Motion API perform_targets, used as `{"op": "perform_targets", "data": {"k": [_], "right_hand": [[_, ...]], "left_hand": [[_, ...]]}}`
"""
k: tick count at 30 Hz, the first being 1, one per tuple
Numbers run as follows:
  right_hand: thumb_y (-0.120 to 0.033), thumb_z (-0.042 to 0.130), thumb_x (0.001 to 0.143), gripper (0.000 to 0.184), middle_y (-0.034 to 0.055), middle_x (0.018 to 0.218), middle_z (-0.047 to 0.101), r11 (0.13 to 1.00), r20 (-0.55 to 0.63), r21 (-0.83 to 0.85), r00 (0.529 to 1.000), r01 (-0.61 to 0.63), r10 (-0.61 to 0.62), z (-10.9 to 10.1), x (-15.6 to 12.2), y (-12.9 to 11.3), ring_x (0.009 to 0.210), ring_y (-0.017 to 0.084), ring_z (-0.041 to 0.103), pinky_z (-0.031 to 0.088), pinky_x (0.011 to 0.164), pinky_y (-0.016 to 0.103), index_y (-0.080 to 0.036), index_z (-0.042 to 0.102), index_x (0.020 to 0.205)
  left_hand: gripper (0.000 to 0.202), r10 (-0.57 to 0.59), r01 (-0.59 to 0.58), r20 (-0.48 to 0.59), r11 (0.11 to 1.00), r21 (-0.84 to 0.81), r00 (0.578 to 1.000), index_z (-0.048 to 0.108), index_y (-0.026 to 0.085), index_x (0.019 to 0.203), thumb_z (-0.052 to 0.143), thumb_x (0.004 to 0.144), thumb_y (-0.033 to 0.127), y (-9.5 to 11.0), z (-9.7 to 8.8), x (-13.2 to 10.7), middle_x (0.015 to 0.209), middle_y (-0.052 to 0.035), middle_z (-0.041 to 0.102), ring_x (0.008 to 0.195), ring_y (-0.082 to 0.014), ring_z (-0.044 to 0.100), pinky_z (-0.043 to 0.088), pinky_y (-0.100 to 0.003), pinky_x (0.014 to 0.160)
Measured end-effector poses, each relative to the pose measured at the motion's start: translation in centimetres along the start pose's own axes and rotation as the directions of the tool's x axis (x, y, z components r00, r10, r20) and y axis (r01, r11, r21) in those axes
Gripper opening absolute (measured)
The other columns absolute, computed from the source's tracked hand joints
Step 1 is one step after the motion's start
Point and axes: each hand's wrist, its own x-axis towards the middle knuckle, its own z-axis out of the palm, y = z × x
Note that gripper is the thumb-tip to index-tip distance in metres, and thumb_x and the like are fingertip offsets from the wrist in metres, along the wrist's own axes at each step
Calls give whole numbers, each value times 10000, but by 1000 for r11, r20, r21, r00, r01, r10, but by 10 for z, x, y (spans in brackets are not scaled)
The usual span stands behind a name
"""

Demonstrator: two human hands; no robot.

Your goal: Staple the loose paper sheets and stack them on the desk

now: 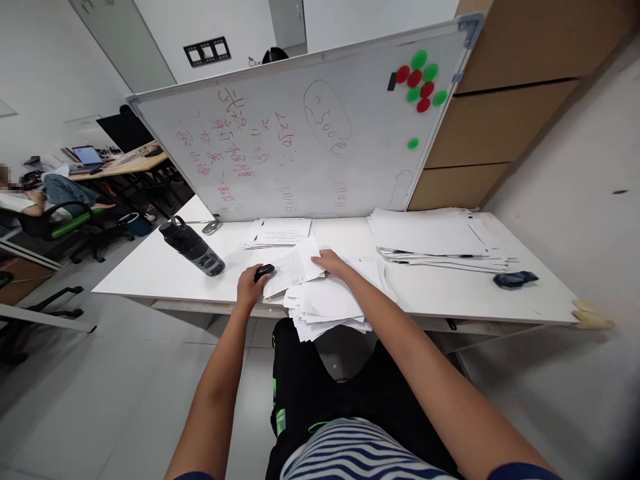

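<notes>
My left hand is closed round a small black stapler at the left edge of some printed sheets. The far right corner of those sheets is pinched between the fingers and thumb of my right hand. Below them, an untidy pile of white paper overhangs the front edge of the white desk. Another stack of printed sheets lies behind, close to the whiteboard.
A dark water bottle stands on the left of the desk. To the right are a large paper stack and a dark folded item. The whiteboard rises along the back, with cardboard boxes behind it. A person sits far left.
</notes>
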Motion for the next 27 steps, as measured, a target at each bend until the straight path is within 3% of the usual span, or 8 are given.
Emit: {"op": "perform_targets", "data": {"k": [8,16,27], "right_hand": [[-308,609,865,144,27,726,645,999,-24,-44,1000,12,-13,1,6,5,620,149,591,431,521,225,-175,581,818],[-353,576,899,204,8,651,579,996,-31,-91,999,18,-21,1,3,4,552,147,546,408,497,244,-193,542,777],[-369,621,870,200,16,696,591,992,-55,-122,998,34,-40,1,5,5,577,150,545,403,515,248,-201,552,785]], "left_hand": [[374,-93,88,-88,995,-56,992,619,232,1165,619,858,444,2,1,1,1145,-98,668,1103,-281,590,463,-410,945],[379,-96,95,-59,995,-30,994,614,232,1177,618,861,443,3,1,1,1158,-96,662,1115,-276,581,460,-400,958],[390,-118,118,-9,993,13,993,611,229,1195,602,872,447,10,-2,0,1169,-104,663,1118,-286,584,462,-415,958]]}}
